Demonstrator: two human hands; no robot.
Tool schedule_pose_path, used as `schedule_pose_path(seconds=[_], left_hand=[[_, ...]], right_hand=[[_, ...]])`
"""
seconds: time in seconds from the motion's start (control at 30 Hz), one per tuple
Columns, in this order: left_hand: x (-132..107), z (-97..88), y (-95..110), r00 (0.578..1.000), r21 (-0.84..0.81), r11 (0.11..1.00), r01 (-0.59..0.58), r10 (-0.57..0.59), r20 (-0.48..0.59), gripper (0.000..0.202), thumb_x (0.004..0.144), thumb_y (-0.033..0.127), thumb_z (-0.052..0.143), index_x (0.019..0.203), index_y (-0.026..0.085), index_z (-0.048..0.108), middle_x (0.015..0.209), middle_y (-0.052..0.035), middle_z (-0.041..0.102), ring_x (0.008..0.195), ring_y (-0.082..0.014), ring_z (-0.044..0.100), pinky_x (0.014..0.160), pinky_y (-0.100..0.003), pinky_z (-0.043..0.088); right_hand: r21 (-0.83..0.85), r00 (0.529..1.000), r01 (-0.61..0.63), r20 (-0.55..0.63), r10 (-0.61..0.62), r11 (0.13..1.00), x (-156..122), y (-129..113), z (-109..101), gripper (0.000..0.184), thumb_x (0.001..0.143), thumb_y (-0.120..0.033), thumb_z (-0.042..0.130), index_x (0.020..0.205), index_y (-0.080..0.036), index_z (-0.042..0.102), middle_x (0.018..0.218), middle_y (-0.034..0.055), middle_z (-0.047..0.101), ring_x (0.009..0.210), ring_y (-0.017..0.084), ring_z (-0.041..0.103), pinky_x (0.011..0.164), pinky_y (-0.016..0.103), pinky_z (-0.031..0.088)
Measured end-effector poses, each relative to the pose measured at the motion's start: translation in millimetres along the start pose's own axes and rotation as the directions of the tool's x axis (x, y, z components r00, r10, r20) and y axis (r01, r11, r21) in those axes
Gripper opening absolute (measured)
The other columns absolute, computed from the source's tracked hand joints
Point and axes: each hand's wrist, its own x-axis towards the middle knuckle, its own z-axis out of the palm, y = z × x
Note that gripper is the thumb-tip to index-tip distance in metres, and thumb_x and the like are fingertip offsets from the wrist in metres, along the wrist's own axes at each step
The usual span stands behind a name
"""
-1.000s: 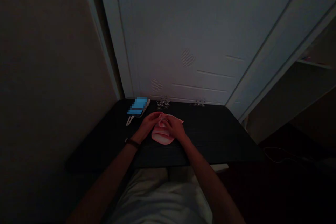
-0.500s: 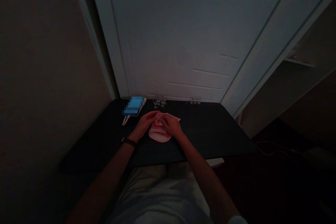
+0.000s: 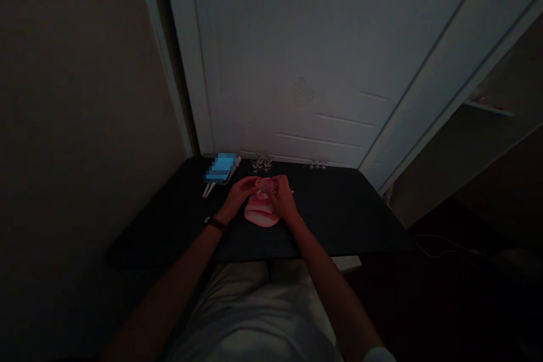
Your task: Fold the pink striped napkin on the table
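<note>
1. Since half a second ago, the right hand is bunching up and sitting more to the right, and more of one see-through thing is showing between the two hands.
2. Right-hand fingers are bending in and touching the see-through thing from its right side; I cannot tell how tightly they are closing.
3. One left hand is curving in from the other side, its fingertips touching the top left of one pink cloth; I cannot tell if it is pinching.
4. That pink cloth is lying under and between both hands, on one black table, with its round end pointing toward the person.
5. One dark band is going around the left wrist.
6. Farther back, one bunch of small clear things is standing just past the hands; they are too crowded for counting.
7. To the right of that bunch, about three more little clear things are standing in a row near the back edge.
8. On the back left, one blue, blurred-out screen is leaning, with one white strip sticking out below it.
9. Behind the table, one pale door is rising, and two striped hearts are showing on it, one higher and one lower.
10. One thin pale cord is curling at the right, well apart from the hands.
</note>
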Motion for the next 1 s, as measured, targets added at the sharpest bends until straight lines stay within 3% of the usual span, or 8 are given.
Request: schedule_pose_path(seconds=[0.33,0.67,1.0], left_hand=[[1,-3.0,-2,0.997,-0.046,0.999,-0.004,0.0,-0.083,0.049,0.063,0.044,0.068,0.101,0.013,0.06,0.109,-0.0122,0.062,0.103,-0.0251,0.056,0.091,-0.039,0.042],[1,-5.6,-5,0.996,-0.143,0.988,-0.048,0.036,-0.085,0.052,0.066,0.037,0.068,0.11,0.013,0.056,0.114,-0.0131,0.06,0.105,-0.0255,0.055,0.09,-0.038,0.042],[1,-11.3,-10,0.99,-0.102,0.993,-0.06,0.046,-0.134,0.046,0.068,0.037,0.066,0.107,0.013,0.058,0.109,-0.0129,0.062,0.1,-0.0244,0.057,0.085,-0.035,0.046]], right_hand=[[0.113,0.998,0.058,-0.025,-0.055,0.992,-2,5,6,0.034,0.088,-0.019,0.036,0.122,-0.018,0.04,0.114,0.0105,0.049,0.106,0.017,0.047,0.088,0.031,0.04],[0.008,0.997,-0.07,0.011,0.07,0.997,-4,5,2,0.027,0.086,-0.038,0.043,0.104,-0.02,0.051,0.09,0.0037,0.057,0.076,0.014,0.053,0.069,0.025,0.042],[-0.059,0.998,-0.049,0.047,0.052,0.997,-4,1,0,0.026,0.084,-0.041,0.045,0.096,-0.019,0.052,0.083,0.0017,0.057,0.071,0.013,0.052,0.065,0.023,0.039]])
